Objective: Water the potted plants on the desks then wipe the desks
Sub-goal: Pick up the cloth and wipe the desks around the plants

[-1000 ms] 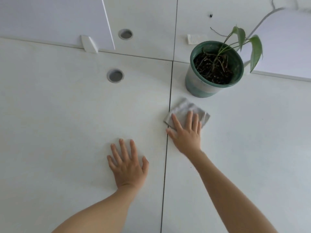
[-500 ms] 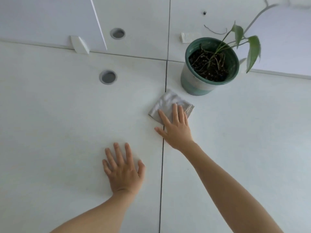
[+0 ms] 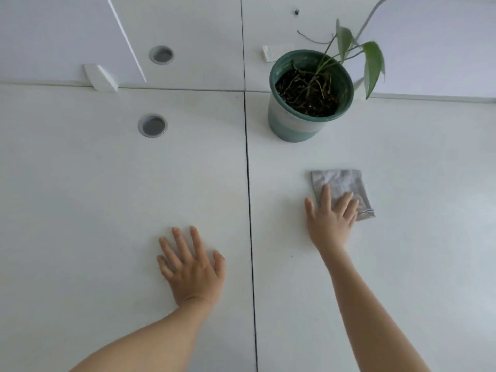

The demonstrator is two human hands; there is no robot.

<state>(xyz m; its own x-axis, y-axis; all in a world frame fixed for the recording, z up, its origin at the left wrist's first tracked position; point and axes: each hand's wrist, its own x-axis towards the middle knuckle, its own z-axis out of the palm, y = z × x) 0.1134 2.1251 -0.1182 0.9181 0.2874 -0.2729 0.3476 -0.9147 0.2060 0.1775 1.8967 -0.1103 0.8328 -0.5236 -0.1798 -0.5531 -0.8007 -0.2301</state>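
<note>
Grey cloth (image 3: 346,183) lies flat on the right table (image 3: 416,237), folded to a rough rectangle, with a thin stripe along its near edge. Right hand (image 3: 331,224) is on top of the cloth's near half, fingers straight and spread, pressing down and not curled round it. Its thumb sits off the cloth on bare table, to the left. Far half of the cloth is uncovered. Cloth is well right of the dark seam (image 3: 248,183) between the two tables, and on the near side of the pot, apart from it. Left hand (image 3: 192,267) lies flat on the left table (image 3: 80,210), palm down, fingers spread and relaxed, holding nothing, just left of the seam with the thumb toward it. Both forearms are bare and come in from the near edge. Green pot (image 3: 295,127) stands upright at the far side of the right table, close to the seam. It holds dark soil (image 3: 306,98) with dry roots or twigs on top. Thin stems lean right, and drooping green leaves (image 3: 373,63) hang past the rim. Left table has a round cable hole (image 3: 152,125) at its far side, and there's a second cable hole (image 3: 161,54) in the surface beyond. White clip (image 3: 100,77) sits at the left table's far edge, at the foot of a white panel (image 3: 53,36). Small white block (image 3: 271,52) is just behind the pot. Pale curved cord or stem (image 3: 370,14) runs out of view at top right; can't tell which.
</note>
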